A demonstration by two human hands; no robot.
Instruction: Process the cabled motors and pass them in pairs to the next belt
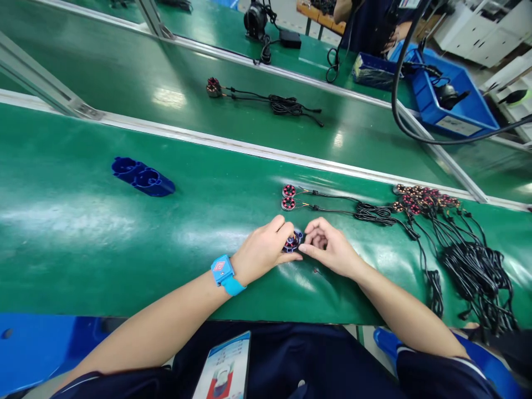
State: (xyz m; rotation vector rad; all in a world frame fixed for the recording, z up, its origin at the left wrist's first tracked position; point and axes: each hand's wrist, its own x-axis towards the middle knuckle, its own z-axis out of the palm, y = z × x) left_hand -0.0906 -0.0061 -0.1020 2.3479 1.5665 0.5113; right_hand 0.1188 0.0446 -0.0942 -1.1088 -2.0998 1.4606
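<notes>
My left hand (270,241), with a light blue strap on its wrist, is closed around a small dark blue round housing (298,247). Inside the housing sits a motor coil with reddish and copper windings, partly hidden by my fingers. On the housing's right side, my right hand (328,246) has curled fingers, with thumb and index at its edge by a dark bit; what they pinch is too small to make out. Just beyond are two motor coils (288,197) with black cables (372,213). A tiny reddish piece (316,271) lies on the green mat near my right hand.
A blue double-cup housing (143,177) lies to the left. At right are a heap of motor coils (424,198) and bundled black cables (476,271). Beyond the metal rail (233,145) lies another wired coil (214,87). A blue bin (455,119) and a person (368,27) are farther back.
</notes>
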